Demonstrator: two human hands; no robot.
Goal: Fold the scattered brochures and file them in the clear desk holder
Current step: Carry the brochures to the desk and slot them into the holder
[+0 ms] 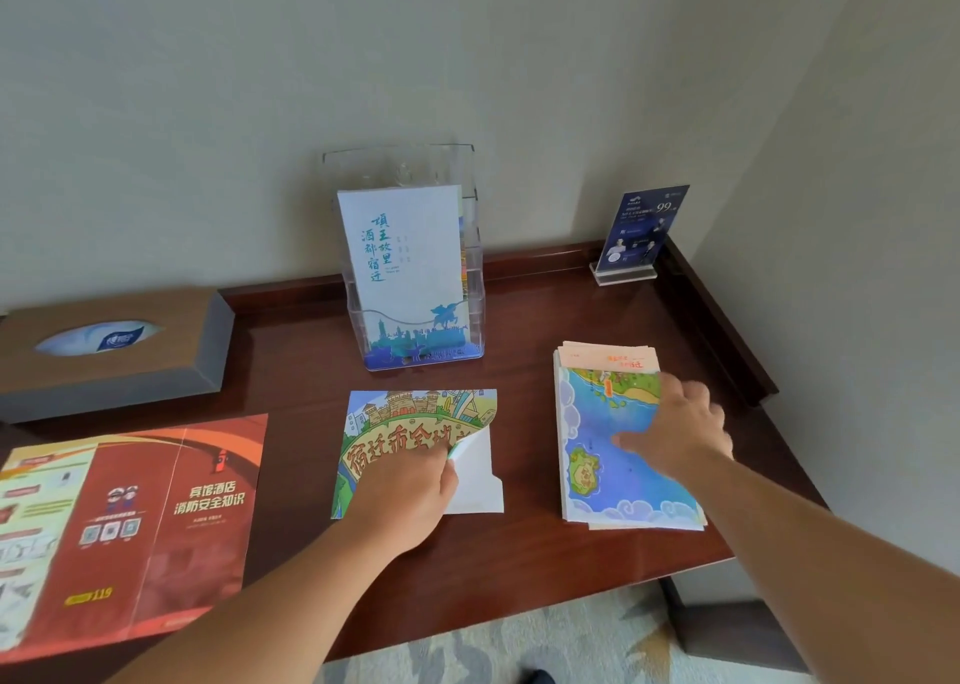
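Three brochures lie loose on a dark wooden surface (519,569), none yet filed. At the near left, a red fire-safety leaflet (135,527) is spread open flat and untouched. In the middle, the left hand (410,491) pinches a turned-over flap of a cartoon city brochure (405,434), showing its white underside, most likely to start a fold. To the right, the right hand (675,434) rests on a blue map brochure (613,454), thumb flat on the paper, probably steadying it; motion blur hides whether its fingers curl round the right edge. Behind, against the wall, stands the clear desk holder (470,205). Its front pocket holds one upright pale blue brochure (405,267), with coloured edges of other papers just visible behind it. A tissue box (104,350) sits at the far left and a small sign stand (639,231) at the far right.
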